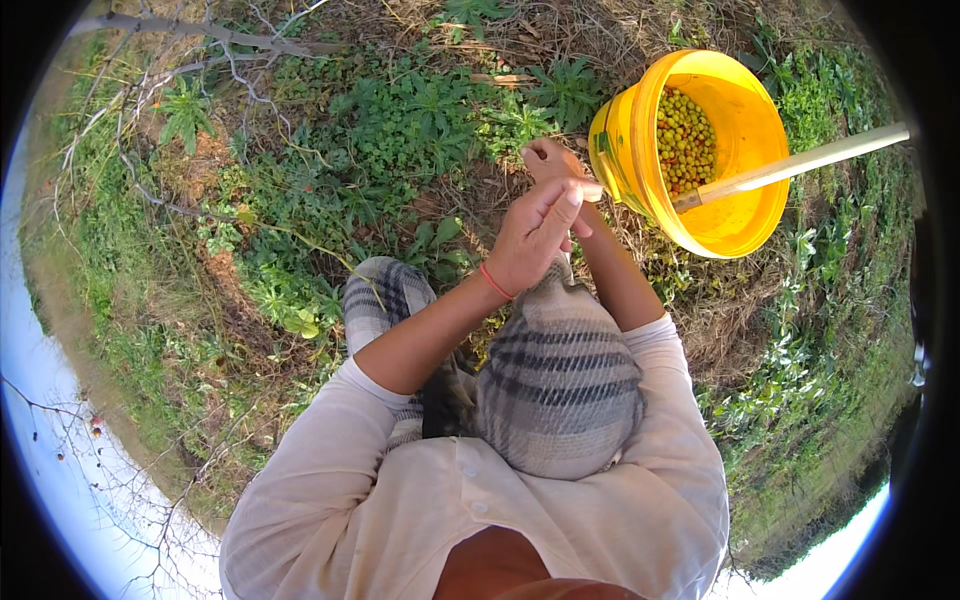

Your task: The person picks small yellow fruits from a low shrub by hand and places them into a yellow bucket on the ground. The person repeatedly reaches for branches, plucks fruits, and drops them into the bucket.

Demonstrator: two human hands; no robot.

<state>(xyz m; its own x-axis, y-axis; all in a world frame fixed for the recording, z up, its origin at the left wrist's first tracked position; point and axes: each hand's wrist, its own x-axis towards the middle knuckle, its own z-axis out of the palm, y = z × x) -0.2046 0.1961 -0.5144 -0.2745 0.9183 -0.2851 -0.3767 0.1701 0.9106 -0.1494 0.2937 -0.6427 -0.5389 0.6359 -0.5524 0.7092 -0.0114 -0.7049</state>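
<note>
My forearms cross in front of my raised knee. My left hand [540, 225], with a red band [496, 282] at its wrist, lies over my right wrist, thumb and fingers pointing toward the bucket. Whether it grips anything is hidden. Beyond it, my right hand [553, 159] is partly covered, its visible fingers curled near the ground plants; I cannot tell if something is inside. Just right of both hands, a yellow plastic bucket [754, 97] leans with its mouth toward me. Small round green, yellow and reddish fruits [684, 139] lie inside.
A pale wooden handle [810, 166] slants out of the bucket to the right. Bare thorny-looking branches [225, 34] reach in at upper left. Low green weeds [420, 112] and dry straw cover the soil. My plaid-covered knees [562, 375] are bent below my hands.
</note>
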